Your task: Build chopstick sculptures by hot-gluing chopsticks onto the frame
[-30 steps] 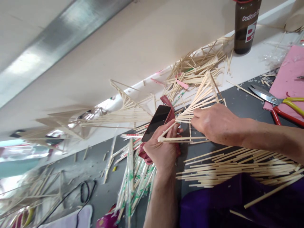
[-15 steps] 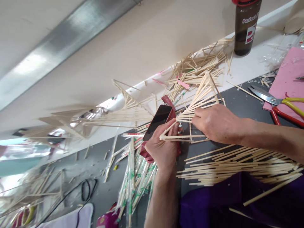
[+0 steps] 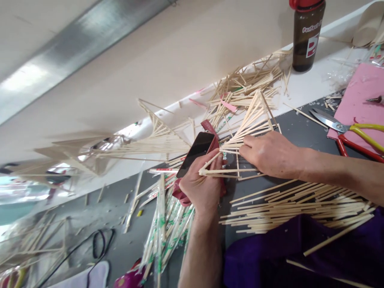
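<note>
A fan-like frame of thin wooden sticks (image 3: 252,125) is held between my two hands above the grey tabletop. My left hand (image 3: 201,182) is closed around its left corner, where several sticks meet. At the frame's lower right edge, my right hand (image 3: 267,154) pinches the sticks with fingers together; the fingertips partly hide what they grip. Behind my left hand lies a dark phone (image 3: 196,152) beside a dark red strap (image 3: 210,128). Loose wooden sticks (image 3: 279,210) are spread just below my right hand.
Paper-wrapped chopsticks (image 3: 168,228) lie left of my left forearm. Scissors (image 3: 336,125) with yellow and red handles rest by pink paper (image 3: 360,92) at right. A dark bottle (image 3: 307,40) stands near the wall, past a stick pile (image 3: 249,82). Purple cloth (image 3: 264,256) is nearest me.
The whole view has shifted slightly, so most things appear a little further left. Both hands keep the same hold on the stick frame.
</note>
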Demonstrator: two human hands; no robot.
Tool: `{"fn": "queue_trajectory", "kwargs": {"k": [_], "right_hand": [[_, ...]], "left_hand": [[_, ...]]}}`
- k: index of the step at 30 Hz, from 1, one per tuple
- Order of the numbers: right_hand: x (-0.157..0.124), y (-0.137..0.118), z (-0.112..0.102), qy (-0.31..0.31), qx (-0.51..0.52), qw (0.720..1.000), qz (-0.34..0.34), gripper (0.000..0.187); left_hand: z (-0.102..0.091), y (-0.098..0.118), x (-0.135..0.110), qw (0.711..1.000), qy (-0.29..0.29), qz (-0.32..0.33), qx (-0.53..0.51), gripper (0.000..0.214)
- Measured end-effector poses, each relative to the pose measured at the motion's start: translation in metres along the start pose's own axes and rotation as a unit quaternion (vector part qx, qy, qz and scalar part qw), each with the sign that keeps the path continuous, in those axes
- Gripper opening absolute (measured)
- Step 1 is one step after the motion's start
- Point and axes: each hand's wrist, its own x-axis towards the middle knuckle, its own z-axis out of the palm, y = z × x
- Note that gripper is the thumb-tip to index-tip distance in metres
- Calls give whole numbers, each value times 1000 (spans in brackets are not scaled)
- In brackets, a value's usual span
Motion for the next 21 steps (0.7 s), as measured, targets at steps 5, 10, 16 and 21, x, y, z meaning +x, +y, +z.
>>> {"fn": "queue_trajectory", "kwargs": {"k": [5, 10, 16, 21], "right_hand": [[0, 1, 3, 24, 21, 999, 7, 18], [-3, 8, -24, 100, 108, 989, 5, 21], [-23, 20, -56, 151, 152, 971, 107, 23], [-51, 33, -27, 44, 151, 957, 245, 17]], "left_hand": [[1, 0, 0, 1000, -2, -1, -2, 24], [5, 5, 1, 1000, 26, -16, -2, 27], [8, 9, 2, 999, 32, 10, -8, 27], [7, 7, 4, 999, 16, 3, -33, 26]]}}
